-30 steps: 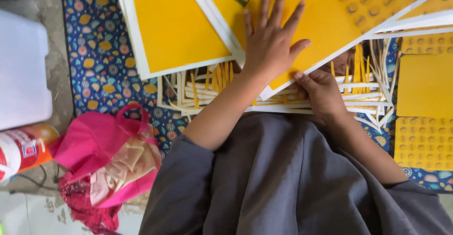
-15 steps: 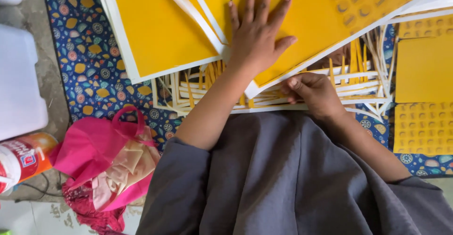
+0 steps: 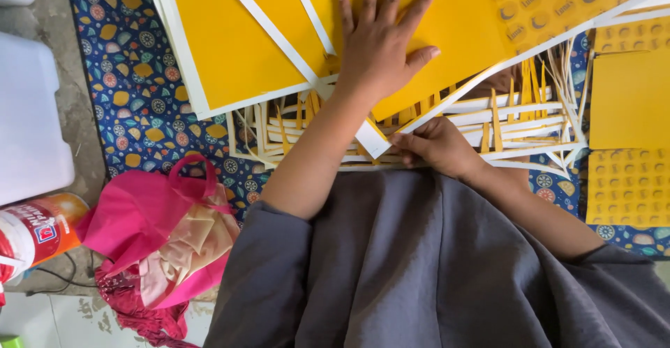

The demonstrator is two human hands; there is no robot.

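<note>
My left hand (image 3: 377,44) lies flat, fingers spread, pressing on a large yellow sheet (image 3: 467,27) with white borders. My right hand (image 3: 438,145) is curled at that sheet's near corner, with its fingertips tucked at the white edge. Under the sheet lies a lattice of thin white and yellow paper strips (image 3: 520,121). A second yellow sheet (image 3: 230,41) lies to the left, partly overlapped. Grey sleeves cover both my arms.
A blue patterned mat (image 3: 132,90) lies under everything. Small yellow card stacks, one plain (image 3: 628,97) and one embossed (image 3: 628,187), sit at the right. A pink bag (image 3: 150,215), an orange can (image 3: 35,229) and a white container (image 3: 28,117) are at the left.
My right hand has slid left along the strips to the sheet's near corner. The left hand stays flat on the sheet, and the sheets sit a little further left in view.
</note>
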